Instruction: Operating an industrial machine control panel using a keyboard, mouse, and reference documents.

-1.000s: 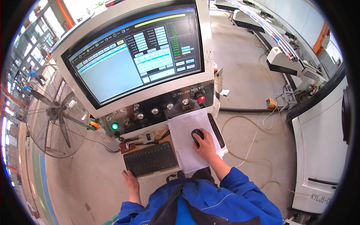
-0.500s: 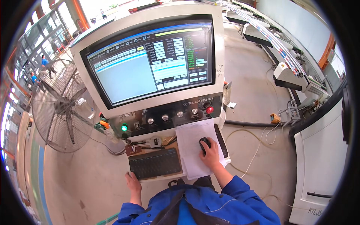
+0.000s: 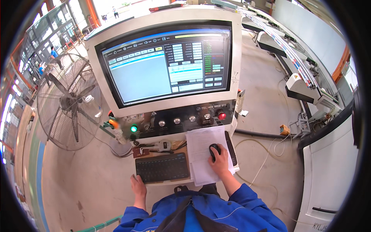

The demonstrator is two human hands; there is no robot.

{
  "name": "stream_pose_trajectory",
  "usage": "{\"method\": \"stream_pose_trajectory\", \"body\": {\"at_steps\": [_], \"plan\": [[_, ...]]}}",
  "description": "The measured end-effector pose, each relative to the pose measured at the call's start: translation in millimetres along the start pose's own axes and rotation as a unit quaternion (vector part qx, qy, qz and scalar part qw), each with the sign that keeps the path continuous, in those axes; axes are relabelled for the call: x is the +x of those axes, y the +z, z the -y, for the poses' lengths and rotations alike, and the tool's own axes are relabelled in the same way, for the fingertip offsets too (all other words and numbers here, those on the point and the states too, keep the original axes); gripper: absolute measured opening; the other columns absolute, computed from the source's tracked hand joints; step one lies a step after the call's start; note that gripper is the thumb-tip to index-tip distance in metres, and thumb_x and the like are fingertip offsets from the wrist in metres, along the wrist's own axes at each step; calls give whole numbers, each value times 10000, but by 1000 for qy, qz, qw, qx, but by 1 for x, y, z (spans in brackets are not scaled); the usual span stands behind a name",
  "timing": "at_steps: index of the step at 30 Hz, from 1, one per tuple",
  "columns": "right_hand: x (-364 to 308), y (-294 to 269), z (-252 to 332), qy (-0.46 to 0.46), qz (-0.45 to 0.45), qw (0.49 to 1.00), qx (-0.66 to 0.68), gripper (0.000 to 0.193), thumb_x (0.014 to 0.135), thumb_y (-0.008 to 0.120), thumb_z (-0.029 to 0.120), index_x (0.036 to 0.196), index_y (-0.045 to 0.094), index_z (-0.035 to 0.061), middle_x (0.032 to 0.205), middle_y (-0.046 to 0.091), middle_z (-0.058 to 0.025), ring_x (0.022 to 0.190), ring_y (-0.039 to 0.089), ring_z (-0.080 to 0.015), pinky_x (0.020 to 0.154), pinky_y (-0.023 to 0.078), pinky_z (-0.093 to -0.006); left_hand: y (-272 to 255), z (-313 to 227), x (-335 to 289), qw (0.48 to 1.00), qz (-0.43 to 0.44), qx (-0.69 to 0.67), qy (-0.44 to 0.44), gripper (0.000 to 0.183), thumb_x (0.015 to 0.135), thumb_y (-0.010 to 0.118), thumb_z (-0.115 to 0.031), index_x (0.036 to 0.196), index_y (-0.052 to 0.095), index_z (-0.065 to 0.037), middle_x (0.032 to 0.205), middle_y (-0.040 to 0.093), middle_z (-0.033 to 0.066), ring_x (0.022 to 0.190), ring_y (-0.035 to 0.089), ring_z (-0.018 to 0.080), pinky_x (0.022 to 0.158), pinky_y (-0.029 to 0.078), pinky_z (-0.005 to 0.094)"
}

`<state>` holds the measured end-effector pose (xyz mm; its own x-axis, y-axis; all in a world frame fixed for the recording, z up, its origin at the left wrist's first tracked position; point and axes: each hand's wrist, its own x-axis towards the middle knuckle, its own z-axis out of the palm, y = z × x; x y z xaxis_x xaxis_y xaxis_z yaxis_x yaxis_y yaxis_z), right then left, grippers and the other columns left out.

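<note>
My right hand [image 3: 220, 161] is closed over a black computer mouse [image 3: 213, 151], which rests on a stack of white paper sheets [image 3: 201, 174]. At the left front corner of the pull-out tray [image 3: 167, 183], my left hand [image 3: 138, 188] grips the edge with its fingers curled. Just beside it on the tray lies a black keyboard [image 3: 162, 168]. Above stands a console with a lit monitor [image 3: 170, 69] showing tables and a list. Below the screen runs a black control panel [image 3: 147, 133] with a green-lit button, several silver knobs and a red button.
Small tools, including hex keys [image 3: 148, 147], lie behind the keyboard. A large caged fan [image 3: 69, 102] stands at the left, with a plastic bottle [image 3: 92, 105] near it. Cables cross the floor at right, beside a white cabinet [image 3: 328, 174]. Long rods [image 3: 288, 50] lie on a machine beyond.
The view has shifted slightly, so the console appears a little farther right. My right hand stays on the mouse and my left hand stays at the tray corner.
</note>
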<state>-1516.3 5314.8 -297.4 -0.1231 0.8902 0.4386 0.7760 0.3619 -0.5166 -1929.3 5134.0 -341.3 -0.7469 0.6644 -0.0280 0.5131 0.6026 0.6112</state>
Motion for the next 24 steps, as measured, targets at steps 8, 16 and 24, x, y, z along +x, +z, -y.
{"method": "stream_pose_trajectory", "body": {"at_steps": [8, 16, 24], "plan": [[-2, 4, -1, 15, 33, 999, 5, 532, 816, 769, 144, 1340, 671, 143, 1489, 491, -236, 1327, 523, -457, 1129, 457, -520, -1, 0, -1, 1000, -14, 1, 11, 547, 1110, 493, -361, 1454, 502, 64, 1383, 604, 323, 1277, 587, 485, 1091, 471, 509], [-3, 5, -3, 18, 44, 999, 19, 527, 839, 788, 159, 1352, 668, 141, 1527, 472, -255, 1335, 535, -474, 1115, 483, -512, 0, 1, -1, 1000, -6, -9, 21, 565, 1123, 462, -382, 1454, 503, 75, 1423, 585, 327, 1336, 551, 487, 1134, 437, 508], [-1, 2, -3, -12, 20, 1000, -20, 504, 779, 746, 94, 1279, 691, 137, 1399, 534, -202, 1284, 510, -437, 1112, 439, -538, 5, 8, 0, 1000, -11, 0, 22, 576, 1123, 462, -394, 1459, 500, 72, 1422, 587, 325, 1326, 558, 486, 1123, 447, 508]]}}
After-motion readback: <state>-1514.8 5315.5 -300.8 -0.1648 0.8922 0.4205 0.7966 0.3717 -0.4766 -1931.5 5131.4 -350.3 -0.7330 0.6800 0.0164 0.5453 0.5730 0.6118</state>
